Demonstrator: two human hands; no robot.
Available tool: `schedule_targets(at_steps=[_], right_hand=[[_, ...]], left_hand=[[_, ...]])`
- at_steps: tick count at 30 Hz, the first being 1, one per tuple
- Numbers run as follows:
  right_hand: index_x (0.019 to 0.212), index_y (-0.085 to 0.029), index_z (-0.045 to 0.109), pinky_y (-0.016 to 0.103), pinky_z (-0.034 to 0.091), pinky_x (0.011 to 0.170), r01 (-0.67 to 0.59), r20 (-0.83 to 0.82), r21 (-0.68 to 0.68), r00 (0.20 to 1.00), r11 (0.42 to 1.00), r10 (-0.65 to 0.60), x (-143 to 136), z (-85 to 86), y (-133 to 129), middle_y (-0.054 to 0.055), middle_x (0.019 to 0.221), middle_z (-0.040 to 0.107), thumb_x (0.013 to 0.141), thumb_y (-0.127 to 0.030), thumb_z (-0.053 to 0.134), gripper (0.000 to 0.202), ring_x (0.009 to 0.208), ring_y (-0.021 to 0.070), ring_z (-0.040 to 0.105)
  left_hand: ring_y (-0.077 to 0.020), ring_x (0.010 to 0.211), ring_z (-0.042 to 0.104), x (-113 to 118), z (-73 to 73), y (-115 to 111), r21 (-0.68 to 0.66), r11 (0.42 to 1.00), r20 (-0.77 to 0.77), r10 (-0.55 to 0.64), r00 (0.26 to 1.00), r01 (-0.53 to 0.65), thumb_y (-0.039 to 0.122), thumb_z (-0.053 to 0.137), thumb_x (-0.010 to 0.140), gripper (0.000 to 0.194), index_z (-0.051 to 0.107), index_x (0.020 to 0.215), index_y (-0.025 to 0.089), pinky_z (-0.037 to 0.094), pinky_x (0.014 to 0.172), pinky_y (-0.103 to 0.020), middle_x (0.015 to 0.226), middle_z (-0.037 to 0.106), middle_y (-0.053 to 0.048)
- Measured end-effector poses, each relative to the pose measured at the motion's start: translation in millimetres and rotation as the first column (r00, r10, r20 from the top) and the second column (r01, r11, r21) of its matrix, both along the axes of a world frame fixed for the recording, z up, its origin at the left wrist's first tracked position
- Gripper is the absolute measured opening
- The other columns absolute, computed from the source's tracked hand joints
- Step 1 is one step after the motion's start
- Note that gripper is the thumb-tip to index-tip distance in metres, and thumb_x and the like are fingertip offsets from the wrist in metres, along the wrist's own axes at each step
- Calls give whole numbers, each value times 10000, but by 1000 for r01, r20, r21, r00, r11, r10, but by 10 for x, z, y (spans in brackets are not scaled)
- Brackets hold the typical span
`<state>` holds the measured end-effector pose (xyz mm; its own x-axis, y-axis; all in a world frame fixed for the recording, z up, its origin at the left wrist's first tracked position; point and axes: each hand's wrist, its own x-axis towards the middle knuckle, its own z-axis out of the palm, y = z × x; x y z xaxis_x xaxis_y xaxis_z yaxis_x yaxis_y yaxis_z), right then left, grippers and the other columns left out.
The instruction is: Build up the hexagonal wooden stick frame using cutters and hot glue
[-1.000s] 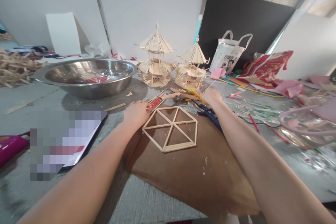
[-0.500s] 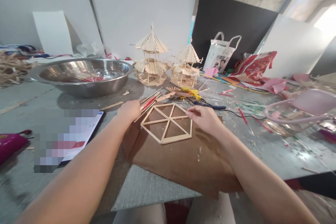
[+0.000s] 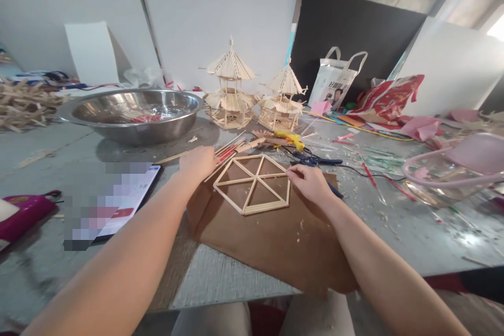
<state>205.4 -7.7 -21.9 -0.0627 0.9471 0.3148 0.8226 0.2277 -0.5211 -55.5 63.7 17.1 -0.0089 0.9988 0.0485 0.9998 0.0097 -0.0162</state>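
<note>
A hexagonal frame of pale wooden sticks (image 3: 255, 178), with spokes meeting at its centre, lies flat on a brown board (image 3: 268, 241). My right hand (image 3: 311, 181) is at the frame's right corner, thumb and fingertips pinched together against it. Left of the frame, my left hand (image 3: 198, 163) is closed beside a bundle of loose thin sticks (image 3: 228, 151), some with red parts. Its fingertips are turned away, so what they hold is hidden. Just beyond the frame lie a yellow glue gun (image 3: 289, 139) and dark-handled pliers (image 3: 317, 159).
Two stick pagoda models (image 3: 231, 89) stand at the back. A steel basin (image 3: 134, 115) is at the left, above a phone (image 3: 129, 205) and a magenta tool (image 3: 27, 215). A pink-handled clear container (image 3: 444, 184), scraps and a cable lie to the right.
The view has shifted slightly, moving the scene right. My left hand stays by the loose sticks, and my right hand keeps at the frame's right corner. The frame looks unchanged.
</note>
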Motion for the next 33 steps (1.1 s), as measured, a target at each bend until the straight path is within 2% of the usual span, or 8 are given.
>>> schedule_targets(at_steps=[2, 5, 10, 16, 22, 27, 33], right_hand=[[807, -209, 640, 236, 398, 605, -18, -3, -8, 1000, 1000, 18, -9, -2, -5, 18, 739, 663, 752, -336, 428, 253, 670, 149, 588], [806, -198, 640, 235, 397, 602, -29, -10, -12, 1000, 999, 29, -10, -15, 2, 22, 735, 662, 752, -333, 429, 256, 662, 149, 586], [805, -198, 642, 235, 398, 615, -12, -33, -11, 999, 1000, 12, 27, -34, 33, 21, 745, 665, 747, -327, 439, 247, 675, 150, 591], [778, -209, 644, 235, 396, 625, 16, -43, -5, 999, 1000, -17, 69, -44, 60, 9, 733, 664, 742, -320, 438, 237, 690, 151, 590], [771, -211, 645, 235, 398, 619, 33, -44, -1, 999, 999, -33, 78, -54, 71, 7, 705, 662, 739, -322, 438, 237, 649, 145, 585], [763, -207, 644, 229, 400, 622, 29, -59, 10, 998, 1000, -28, 77, -55, 69, 5, 705, 661, 739, -323, 434, 241, 653, 141, 586], [763, -206, 645, 230, 404, 612, 27, -73, -4, 997, 1000, -27, 80, -64, 71, 5, 690, 660, 737, -329, 433, 246, 638, 143, 585]], left_hand=[[-286, 843, 578, 38, -7, -19, -34, 998, -9, -46, 999, 46, 468, 397, 698, 397, 628, 881, 201, 453, 675, -366, 944, 635, -126], [-276, 837, 584, 58, -35, -21, -88, 994, -29, -60, 998, 57, 392, 418, 697, 344, 626, 897, 205, 450, 688, -360, 927, 639, -126], [-284, 852, 581, 57, -65, 9, -77, 996, -94, -54, 994, 47, 309, 457, 662, 362, 618, 951, 163, 448, 699, -356, 916, 635, -165], [-284, 864, 576, 46, -40, 19, -131, 991, -120, -27, 992, 11, 285, 475, 630, 385, 618, 964, 159, 448, 708, -356, 961, 624, -167], [-272, 884, 571, 39, 1, 2, -149, 988, -176, -59, 983, 33, 236, 483, 616, 363, 628, 942, 175, 443, 720, -348, 979, 623, -154], [-278, 871, 575, 22, 14, -11, -113, 993, -150, -40, 988, 23, 248, 470, 636, 358, 619, 946, 148, 451, 696, -342, 974, 620, -165], [-287, 884, 570, -47, -62, 24, 18, 1000, -92, -16, 996, 18, 318, 419, 702, 357, 598, 979, 181, 450, 693, -366, 987, 615, -153]])
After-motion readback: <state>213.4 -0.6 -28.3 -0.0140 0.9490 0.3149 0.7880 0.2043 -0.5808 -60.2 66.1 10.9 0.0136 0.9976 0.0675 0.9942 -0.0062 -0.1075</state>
